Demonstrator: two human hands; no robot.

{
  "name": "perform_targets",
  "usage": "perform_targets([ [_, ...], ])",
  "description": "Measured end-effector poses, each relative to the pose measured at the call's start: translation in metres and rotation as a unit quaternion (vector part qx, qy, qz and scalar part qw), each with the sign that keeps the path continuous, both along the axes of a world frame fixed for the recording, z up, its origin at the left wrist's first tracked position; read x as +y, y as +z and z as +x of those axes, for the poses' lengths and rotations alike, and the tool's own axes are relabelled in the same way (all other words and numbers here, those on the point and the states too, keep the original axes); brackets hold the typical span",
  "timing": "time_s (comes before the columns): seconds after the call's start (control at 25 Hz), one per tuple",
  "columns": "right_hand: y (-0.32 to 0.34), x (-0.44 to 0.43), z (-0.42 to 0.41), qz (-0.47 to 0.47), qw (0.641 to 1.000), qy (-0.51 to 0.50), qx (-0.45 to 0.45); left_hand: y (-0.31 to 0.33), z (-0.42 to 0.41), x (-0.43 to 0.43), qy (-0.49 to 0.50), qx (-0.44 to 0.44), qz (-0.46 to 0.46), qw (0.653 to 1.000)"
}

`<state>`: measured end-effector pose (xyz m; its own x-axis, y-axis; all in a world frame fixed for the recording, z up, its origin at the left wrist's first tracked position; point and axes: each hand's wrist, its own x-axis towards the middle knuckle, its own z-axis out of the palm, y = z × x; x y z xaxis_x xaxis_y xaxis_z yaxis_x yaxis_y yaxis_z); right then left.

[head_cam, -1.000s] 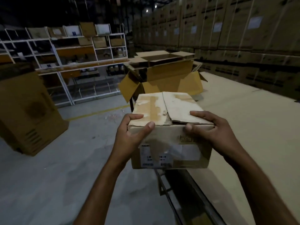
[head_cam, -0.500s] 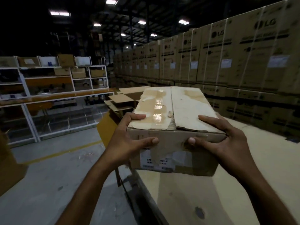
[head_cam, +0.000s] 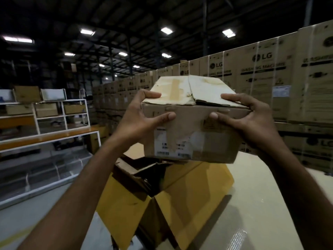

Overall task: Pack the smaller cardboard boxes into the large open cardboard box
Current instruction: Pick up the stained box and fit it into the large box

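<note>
Gripping a worn, tape-patched brown cardboard box with a pale torn top [head_cam: 191, 121], the person carries it high at chest level, one hand at each near corner. On the near left corner, the left hand [head_cam: 138, 116] is closed around the edge, thumb lying across the front face and fingers curled over the top flap. On the opposite corner the right hand [head_cam: 252, 120] mirrors that hold, thumb on the front and fingers hooked over the lifted flap. Both hands are clamped on the box and nothing else.

Here is the relation that matters: the large open yellow-brown cardboard box [head_cam: 194, 193] lies directly below and slightly beyond the held one, its flaps splayed outward and its dark opening showing just under the small box's bottom edge. It stands on the pale worktop [head_cam: 270, 204]. The carried box's long side runs left to right across the view, roughly square to the opening beneath. Neither hand is clearly nearer; the load hangs evenly between them.

Judging from this, the next move is a straight lowering, with a slight push forward to clear the crumpled near flap. That loose inner flap looks likely to snag the bottom edge.
</note>
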<state>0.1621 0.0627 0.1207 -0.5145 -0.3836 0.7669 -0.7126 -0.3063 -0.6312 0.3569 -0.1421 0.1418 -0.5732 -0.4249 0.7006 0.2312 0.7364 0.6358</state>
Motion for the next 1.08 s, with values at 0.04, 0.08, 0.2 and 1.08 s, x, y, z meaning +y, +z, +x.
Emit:
perform_targets([
  [0.04, 0.007, -0.023, -0.001, 0.003, 1.000, -0.010, 0.010, 0.009, -0.003, -0.023, -0.011, -0.003, 0.009, 1.000],
  [0.08, 0.013, -0.048, -0.004, 0.013, 1.000, -0.014, 0.016, 0.016, -0.008, -0.046, -0.016, -0.006, 0.025, 1.000],
  [0.2, 0.025, -0.121, -0.017, 0.035, 0.999, 0.002, -0.017, 0.025, -0.032, -0.117, -0.025, 0.005, 0.071, 0.997],
  [1.08, -0.035, -0.404, -0.088, 0.156, 0.931, -0.267, -0.195, -0.036, -0.210, -0.450, -0.217, -0.175, 0.115, 0.954],
])
